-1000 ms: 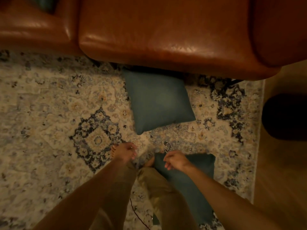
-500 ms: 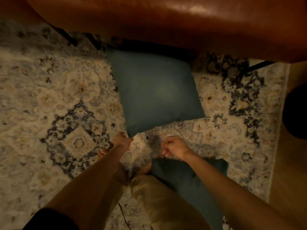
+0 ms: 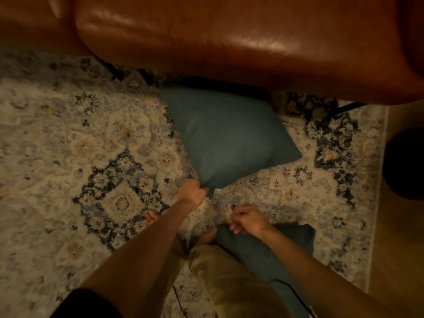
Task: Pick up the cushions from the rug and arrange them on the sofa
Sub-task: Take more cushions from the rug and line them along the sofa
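Note:
A teal cushion (image 3: pixel 227 138) lies on the patterned rug (image 3: pixel 68 157), its far edge tucked under the front of the brown leather sofa (image 3: pixel 229 37). My left hand (image 3: pixel 192 191) is closed on the cushion's near corner. A second teal cushion (image 3: pixel 266 253) lies on the rug by my feet, partly hidden by my leg and right forearm. Just above its near left corner hovers my right hand (image 3: pixel 247 220), fingers loosely curled, holding nothing.
Bare wooden floor (image 3: pixel 399 249) runs along the rug's right edge. A dark round object (image 3: pixel 406 164) stands there at the right border. My legs in tan trousers (image 3: pixel 229 278) and bare feet are at the bottom centre.
My left hand reached forward and gripped the near corner of the far cushion. The view shifted closer to the sofa. My right hand stayed over the near cushion.

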The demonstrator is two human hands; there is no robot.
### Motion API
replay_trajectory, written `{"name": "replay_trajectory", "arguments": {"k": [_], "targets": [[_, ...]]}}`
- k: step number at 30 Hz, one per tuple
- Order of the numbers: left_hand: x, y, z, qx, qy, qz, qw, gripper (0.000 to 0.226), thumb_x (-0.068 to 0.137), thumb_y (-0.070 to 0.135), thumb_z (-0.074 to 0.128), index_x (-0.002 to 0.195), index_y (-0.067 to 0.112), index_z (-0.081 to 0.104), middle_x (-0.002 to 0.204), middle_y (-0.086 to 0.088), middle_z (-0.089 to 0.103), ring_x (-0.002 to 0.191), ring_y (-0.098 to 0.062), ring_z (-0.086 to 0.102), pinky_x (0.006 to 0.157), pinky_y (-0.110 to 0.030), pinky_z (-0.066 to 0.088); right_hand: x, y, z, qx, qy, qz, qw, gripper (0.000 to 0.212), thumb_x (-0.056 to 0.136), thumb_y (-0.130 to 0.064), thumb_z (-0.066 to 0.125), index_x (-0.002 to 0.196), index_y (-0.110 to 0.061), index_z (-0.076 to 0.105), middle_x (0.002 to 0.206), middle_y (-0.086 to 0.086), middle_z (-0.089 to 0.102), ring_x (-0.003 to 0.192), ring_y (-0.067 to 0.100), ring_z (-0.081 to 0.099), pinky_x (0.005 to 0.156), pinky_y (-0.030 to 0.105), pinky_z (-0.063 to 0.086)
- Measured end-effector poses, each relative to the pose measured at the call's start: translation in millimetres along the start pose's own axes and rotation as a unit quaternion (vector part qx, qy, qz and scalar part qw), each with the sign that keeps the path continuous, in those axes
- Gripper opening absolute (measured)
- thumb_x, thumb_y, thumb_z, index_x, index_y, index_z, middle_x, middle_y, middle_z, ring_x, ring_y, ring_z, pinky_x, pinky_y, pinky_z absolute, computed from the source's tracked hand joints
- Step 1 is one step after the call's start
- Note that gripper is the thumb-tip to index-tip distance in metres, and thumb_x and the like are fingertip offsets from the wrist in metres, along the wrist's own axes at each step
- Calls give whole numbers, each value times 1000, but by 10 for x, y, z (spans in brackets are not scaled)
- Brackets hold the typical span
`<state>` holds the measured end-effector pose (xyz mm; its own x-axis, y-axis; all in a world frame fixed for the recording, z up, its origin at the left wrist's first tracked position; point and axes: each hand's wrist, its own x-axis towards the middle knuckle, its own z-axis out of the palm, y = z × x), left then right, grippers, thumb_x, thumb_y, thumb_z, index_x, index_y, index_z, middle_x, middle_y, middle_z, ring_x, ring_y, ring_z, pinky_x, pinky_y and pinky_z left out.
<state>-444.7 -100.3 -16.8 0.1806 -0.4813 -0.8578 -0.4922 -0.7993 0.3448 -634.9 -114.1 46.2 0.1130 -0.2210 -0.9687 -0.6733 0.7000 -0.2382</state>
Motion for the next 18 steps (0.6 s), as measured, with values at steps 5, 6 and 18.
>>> {"name": "replay_trajectory", "arguments": {"k": [5,6,18], "targets": [[-628,172,-354,-136,-94,52,985,22,78,29,66,94,16,73,99,-4,73,93,-21,68,90,-45,54,-535,-176,140,123,22,37,992,43,99,-39,45,91,-2,64,79,17,70,56,21,62,52,24,45],[-792,209,-422,-160,-115,60,979,22,80,27,66,98,17,72,102,0,72,96,-18,67,94,-42,51,-651,-241,177,155,19,41,987,49,99,-44,42,92,-1,64,84,20,70,60,23,62,53,25,45],[-2654,601,-1624,-232,-94,54,967,42,86,14,67,55,20,39,53,8,41,49,-3,46,57,-25,38,-2531,-1033,156,112,-24,2,993,59,72,-61,64,74,-3,74,86,18,75,63,20,67,57,26,50]]}}
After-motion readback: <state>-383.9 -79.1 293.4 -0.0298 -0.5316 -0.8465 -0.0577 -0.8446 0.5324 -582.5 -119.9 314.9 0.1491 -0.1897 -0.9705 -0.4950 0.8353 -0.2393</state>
